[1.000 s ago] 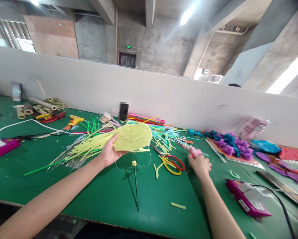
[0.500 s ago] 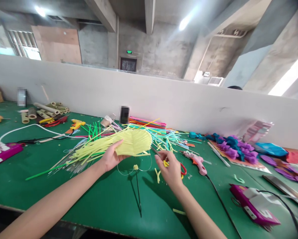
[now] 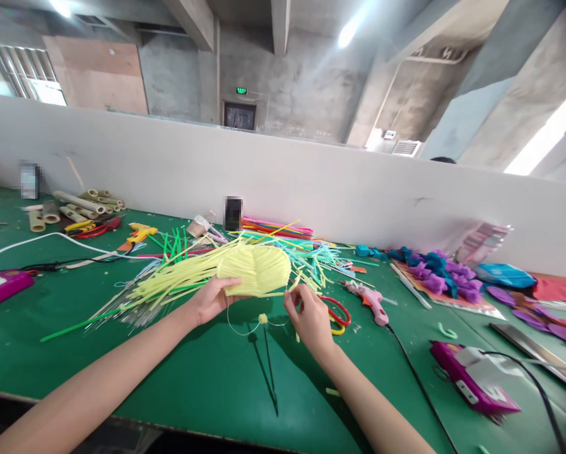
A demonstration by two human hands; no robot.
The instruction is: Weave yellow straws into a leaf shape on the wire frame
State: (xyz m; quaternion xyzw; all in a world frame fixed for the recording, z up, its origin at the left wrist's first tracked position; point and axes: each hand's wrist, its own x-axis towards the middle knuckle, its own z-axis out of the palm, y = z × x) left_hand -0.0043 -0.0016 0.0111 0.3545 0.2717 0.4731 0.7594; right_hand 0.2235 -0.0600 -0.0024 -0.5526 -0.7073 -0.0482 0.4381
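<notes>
My left hand (image 3: pixel 216 297) grips the left end of a flat, leaf-shaped piece of yellow pipe cleaners (image 3: pixel 257 270), with a crease along its middle. At the piece's lower right edge, my right hand (image 3: pixel 307 314) has thumb and forefinger pinched together; what lies between the fingertips is too small to make out. Below the piece, a thin wire (image 3: pixel 235 330) curves to a small yellow ball (image 3: pixel 262 319) atop a dark thin stick (image 3: pixel 270 366). Just right of my right hand are the red and yellow handles of scissors (image 3: pixel 343 313), their blades hidden.
Loose yellow pipe cleaners (image 3: pixel 173 280) spread behind my left hand. A pink glue gun (image 3: pixel 370 301) lies to the right, its cord running forward. Purple power strips (image 3: pixel 472 384) sit at both sides. Purple and teal fuzzy pieces (image 3: pixel 446 277) are back right; a yellow glue gun (image 3: pixel 141 233) is back left.
My right hand has moved left to the yellow piece's edge and closed its fingertips there. The scissors, earlier partly under that hand, now show their handles beside it. The view has shifted slightly.
</notes>
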